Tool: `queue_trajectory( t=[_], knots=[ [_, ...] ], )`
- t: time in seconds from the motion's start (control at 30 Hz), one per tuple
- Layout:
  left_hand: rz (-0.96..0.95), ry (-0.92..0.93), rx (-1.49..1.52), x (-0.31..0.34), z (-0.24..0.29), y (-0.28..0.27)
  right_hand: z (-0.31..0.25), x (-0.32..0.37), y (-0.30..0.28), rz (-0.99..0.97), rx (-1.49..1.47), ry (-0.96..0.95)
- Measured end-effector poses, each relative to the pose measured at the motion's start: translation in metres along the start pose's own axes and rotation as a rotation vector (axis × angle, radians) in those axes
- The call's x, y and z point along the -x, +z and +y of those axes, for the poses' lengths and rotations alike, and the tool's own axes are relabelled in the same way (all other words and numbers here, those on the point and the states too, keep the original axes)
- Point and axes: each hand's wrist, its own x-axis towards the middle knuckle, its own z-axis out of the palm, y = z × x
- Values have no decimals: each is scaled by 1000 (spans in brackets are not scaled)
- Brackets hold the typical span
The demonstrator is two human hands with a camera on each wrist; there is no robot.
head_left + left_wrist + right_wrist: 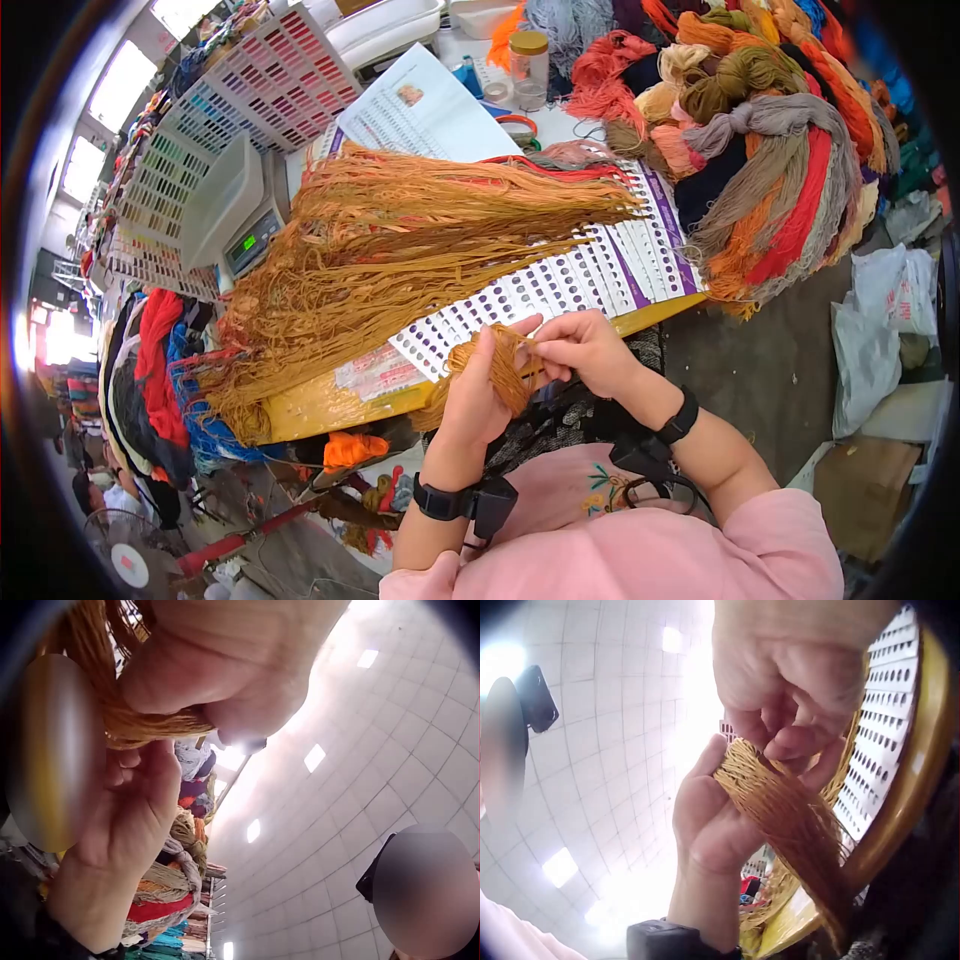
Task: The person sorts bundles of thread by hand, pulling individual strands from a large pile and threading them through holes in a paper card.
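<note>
A skein of golden-brown yarn (512, 378) lies across my left hand (476, 402), near the table's front edge. In the right wrist view the left palm faces up under the skein (776, 806), with the thumb raised beside it. The fingers and thumb grip the yarn in the left wrist view. My right hand (597, 357) meets the skein from the right side. Its thumb and fingertips (784, 742) pinch strands at the top of the skein, and the pinched part is mostly hidden behind them. The skein's lower end hangs past the left wrist.
Long orange and brown yarn hanks (430, 215) cover the table over white cards with holes (560, 290). A digital scale (255, 240) and a colour chart (290, 60) stand at left. A printed sheet (425, 110) lies behind. Coloured skeins (780, 170) heap up at right.
</note>
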Motion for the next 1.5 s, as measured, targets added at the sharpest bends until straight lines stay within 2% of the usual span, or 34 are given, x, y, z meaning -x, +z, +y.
queue_trajectory(
  t=[0.2, 0.3, 0.4, 0.57, 0.77, 1.0, 1.1, 1.3, 1.37, 1.4, 1.47, 1.5],
  knots=[
    [60, 94, -307, -2, -12, -4, -3, 11, -5, -35, -134, -9],
    [49, 58, -134, -1, -12, -5, -3, 12, -6, -52, -182, 6],
    [99, 73, -83, 3, -8, -2, 1, 11, -7, -65, -214, 39],
    [49, 79, -101, 2, -8, -5, -2, 9, -5, -68, -235, 103],
    [95, 32, -113, 0, -10, -2, 1, 9, -6, -82, -32, 104],
    [126, 69, -58, 1, -11, -6, 1, 11, -5, -39, -160, 39],
    [91, 168, -243, 2, -15, -1, 0, 13, -2, -13, -188, -16],
    [130, 133, -146, 0, -14, 2, 10, 13, -9, -15, -242, -134],
    [235, 110, -136, 3, -10, 9, 10, 14, -8, -43, -308, -206],
    [287, 99, -129, 4, -9, 12, 7, 16, -8, -81, -444, -155],
    [-16, -12, 104, 4, -2, -22, -6, 25, -9, -157, -717, -54],
    [-169, -71, 221, 5, 5, -37, -12, 32, -15, -192, -783, -86]
  ],
)
